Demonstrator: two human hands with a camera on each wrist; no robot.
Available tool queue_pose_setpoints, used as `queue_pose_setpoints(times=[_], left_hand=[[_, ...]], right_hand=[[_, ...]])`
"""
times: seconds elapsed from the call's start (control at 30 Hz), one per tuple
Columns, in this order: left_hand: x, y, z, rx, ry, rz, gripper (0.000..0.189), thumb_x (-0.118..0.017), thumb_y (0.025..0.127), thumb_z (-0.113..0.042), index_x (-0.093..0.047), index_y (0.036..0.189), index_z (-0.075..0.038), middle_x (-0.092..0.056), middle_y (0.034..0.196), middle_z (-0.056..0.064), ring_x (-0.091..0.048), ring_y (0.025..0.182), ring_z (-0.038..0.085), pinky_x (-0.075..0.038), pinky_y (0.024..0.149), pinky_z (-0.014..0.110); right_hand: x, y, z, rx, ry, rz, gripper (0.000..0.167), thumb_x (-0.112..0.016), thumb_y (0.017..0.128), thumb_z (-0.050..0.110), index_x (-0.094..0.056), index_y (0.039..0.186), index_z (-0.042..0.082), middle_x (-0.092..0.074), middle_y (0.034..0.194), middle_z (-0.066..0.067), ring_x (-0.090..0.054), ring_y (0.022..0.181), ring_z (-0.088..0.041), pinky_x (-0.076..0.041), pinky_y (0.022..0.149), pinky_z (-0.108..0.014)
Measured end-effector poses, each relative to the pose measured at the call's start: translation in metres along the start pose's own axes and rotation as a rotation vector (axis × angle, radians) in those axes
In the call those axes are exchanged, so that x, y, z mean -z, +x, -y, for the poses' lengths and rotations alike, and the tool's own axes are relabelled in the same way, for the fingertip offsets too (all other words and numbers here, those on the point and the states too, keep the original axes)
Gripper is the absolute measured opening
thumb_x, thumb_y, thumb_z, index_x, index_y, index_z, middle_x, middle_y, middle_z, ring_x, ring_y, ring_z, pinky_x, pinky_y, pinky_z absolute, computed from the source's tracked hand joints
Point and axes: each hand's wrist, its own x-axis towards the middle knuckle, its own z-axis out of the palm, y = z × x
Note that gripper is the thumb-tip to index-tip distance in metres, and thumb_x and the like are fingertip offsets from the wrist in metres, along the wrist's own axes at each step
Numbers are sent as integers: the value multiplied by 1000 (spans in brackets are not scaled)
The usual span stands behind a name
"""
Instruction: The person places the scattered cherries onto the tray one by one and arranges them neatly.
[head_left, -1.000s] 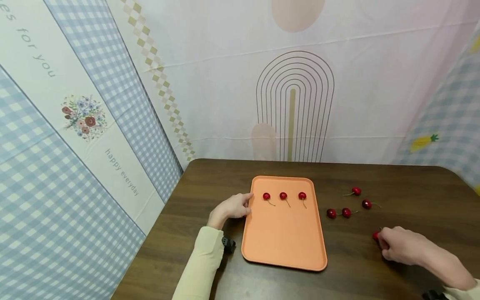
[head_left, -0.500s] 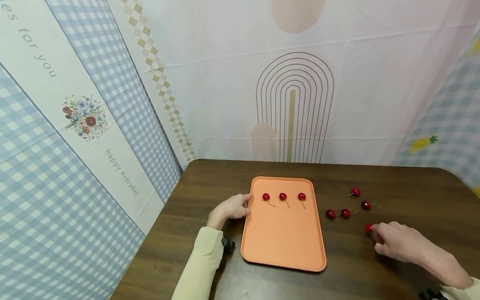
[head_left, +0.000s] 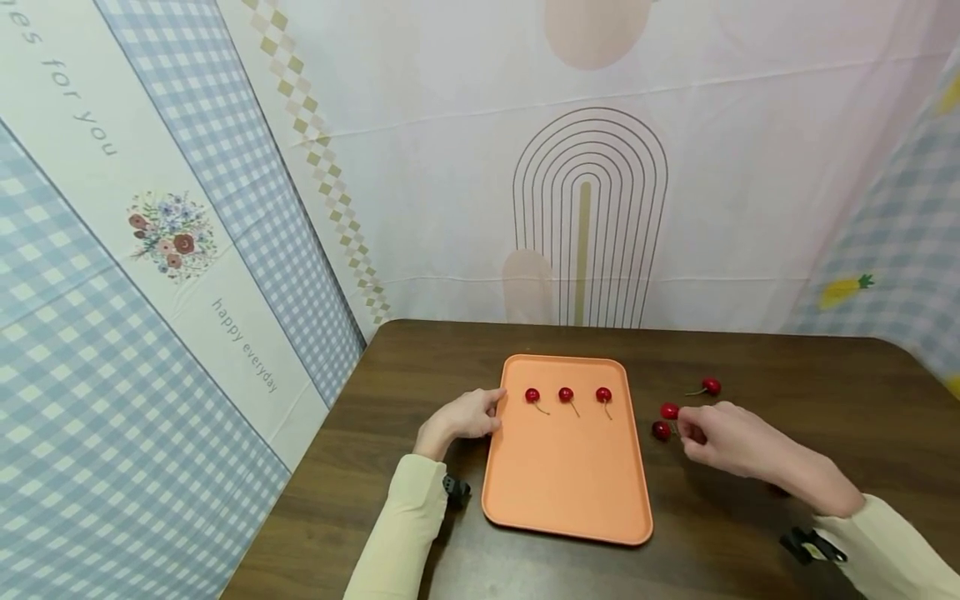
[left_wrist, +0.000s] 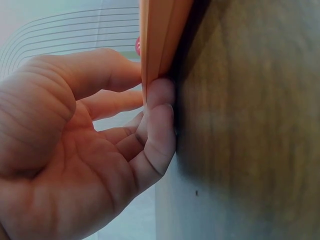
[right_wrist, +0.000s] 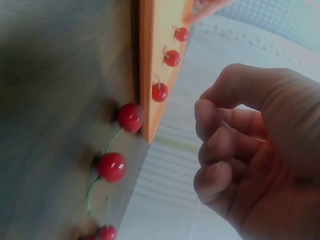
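Observation:
My left hand (head_left: 467, 414) holds the left edge of an orange tray (head_left: 566, 483); in the left wrist view its fingers (left_wrist: 161, 127) bend against the tray's rim, near the table. Three red cherries with stems lie in a row on the tray's far part, the middle cherry (head_left: 566, 395) among them. To the right of the tray, my right hand (head_left: 731, 442) pinches a cherry (head_left: 670, 411) at its fingertips, above the table. In the right wrist view, curled fingers hide that cherry. Just below it, another cherry (head_left: 661, 430) lies beside the tray.
A farther cherry (head_left: 711, 386) lies on the brown wooden table (head_left: 427, 358), right of the tray. Other loose cherries, one being this cherry (right_wrist: 111, 167), are hidden behind my right hand in the head view. A patterned cloth (head_left: 450, 167) hangs behind the table.
My right hand has lifted a cherry off the table and carried it left and away from me, close to the tray's right edge. The left hand and tray have stayed put.

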Motion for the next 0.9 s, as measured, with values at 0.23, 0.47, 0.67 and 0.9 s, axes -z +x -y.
queue_pose_setpoints(times=[0.23, 0.47, 0.67, 0.9], left_hand=[[1, 0, -1, 3, 1, -2, 67, -55, 90, -7, -33, 154, -8, -43, 61, -4, -37, 51, 10, -32, 54, 22], [0, -2, 0, 4, -10, 2, 67, -55, 91, -8, -32, 154, -8, -42, 61, -4, -35, 51, 10, -33, 54, 23], [0, -1, 0, -5, -9, -1, 67, -54, 91, -7, -32, 154, -7, -41, 60, -4, -34, 51, 11, -32, 55, 24], [0, -2, -1, 6, -9, -2, 67, -55, 91, -7, -33, 154, -7, -42, 61, -4, -35, 51, 11, -33, 54, 23]], right_hand=[[-7, 36, 15, 83, -10, 15, 20, -66, 84, 6, -56, 73, 20, -42, 59, 12, -34, 50, 1, -32, 48, -18], [-19, 70, 29, 157, -26, 82, 24, -65, 84, 6, -53, 69, 20, -40, 59, 11, -35, 51, -1, -30, 48, -18], [-29, 88, 37, 224, -60, 70, 27, -64, 84, 6, -50, 66, 20, -39, 60, 11, -34, 52, -2, -28, 49, -19], [-42, 110, 53, 292, -39, 74, 27, -66, 85, 7, -51, 66, 18, -39, 60, 11, -34, 54, -2, -28, 52, -18]])
